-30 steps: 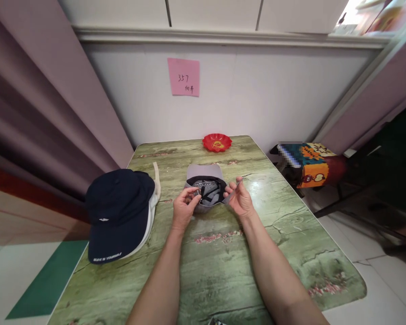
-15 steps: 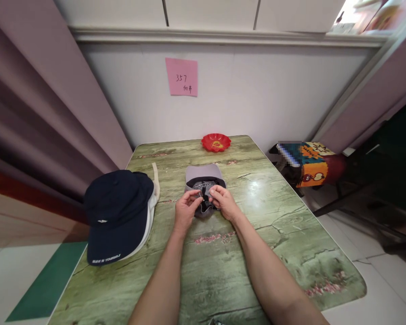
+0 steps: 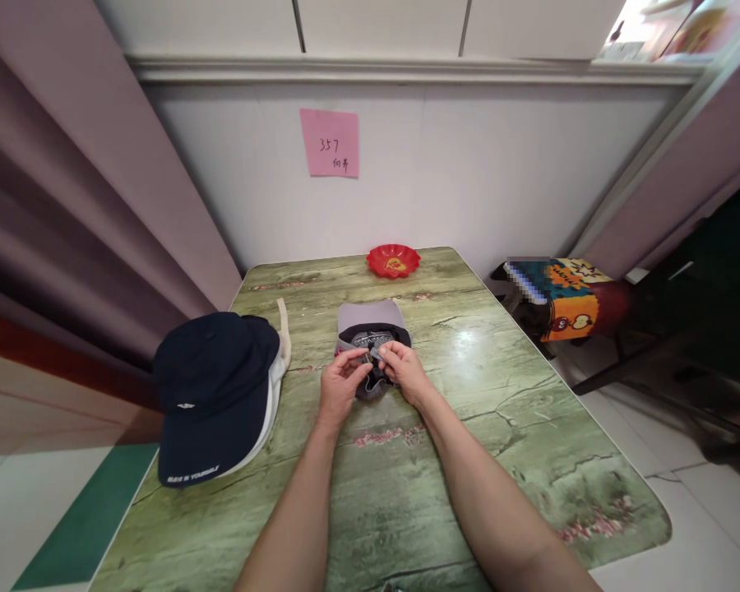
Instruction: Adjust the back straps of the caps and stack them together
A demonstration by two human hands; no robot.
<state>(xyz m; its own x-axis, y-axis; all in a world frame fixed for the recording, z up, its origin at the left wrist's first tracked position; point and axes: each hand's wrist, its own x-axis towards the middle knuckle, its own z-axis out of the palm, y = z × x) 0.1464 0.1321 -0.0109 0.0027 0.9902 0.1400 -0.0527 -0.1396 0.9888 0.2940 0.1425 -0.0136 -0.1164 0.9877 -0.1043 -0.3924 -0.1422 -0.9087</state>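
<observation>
"How was the left hand set?"
"Thumb and fingers pinched the buckle; the right hand likewise pinched the strap."
"Where was the grey cap?"
"On the surface, brim facing the wall."

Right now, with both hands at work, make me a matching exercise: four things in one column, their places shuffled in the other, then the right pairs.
Things
A. Navy cap
B. Grey cap
C. Red dish
D. Pink note

Places
1. On the wall
2. Held by left hand and right hand
3. Near the table's far edge
4. Over a white cap

Pairs: A-4; B-2; C-3; D-1
</observation>
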